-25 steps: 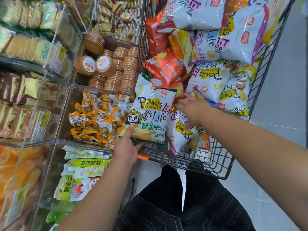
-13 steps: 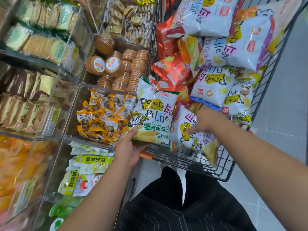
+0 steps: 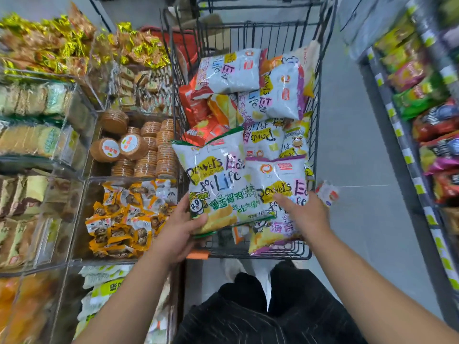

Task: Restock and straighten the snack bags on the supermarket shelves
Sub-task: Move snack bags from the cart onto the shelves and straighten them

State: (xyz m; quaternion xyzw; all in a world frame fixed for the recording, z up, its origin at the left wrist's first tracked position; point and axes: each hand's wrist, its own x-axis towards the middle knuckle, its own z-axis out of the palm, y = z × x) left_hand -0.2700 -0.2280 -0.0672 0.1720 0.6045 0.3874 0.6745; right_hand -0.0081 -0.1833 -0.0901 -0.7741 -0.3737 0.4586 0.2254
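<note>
White and shiny, the green bag (image 3: 216,184) stands up at the near left corner of the cart (image 3: 313,135). The left hand (image 3: 176,234) grips its bottom corner, with the thumb on the front and the fingers tucked behind. Just beside it, and lying a little over it, is the purple bag (image 3: 278,180), at the near edge of the cart. The right hand (image 3: 305,217) lies on the front of this bag with its fingers nearly straight. The thumb is hidden, so I cannot tell if it grips the bag or only presses on it. More bags are piled deeper in the cart. By the cart's left edge are clear bins with round cookies (image 3: 149,155) and orange packets (image 3: 121,219). I think this is the picking-up step: two bags are coming out to go on a shelf. Next, both bags need lifting over the cart's edge to a shelf spot with matching bags, which I cannot see here.
</note>
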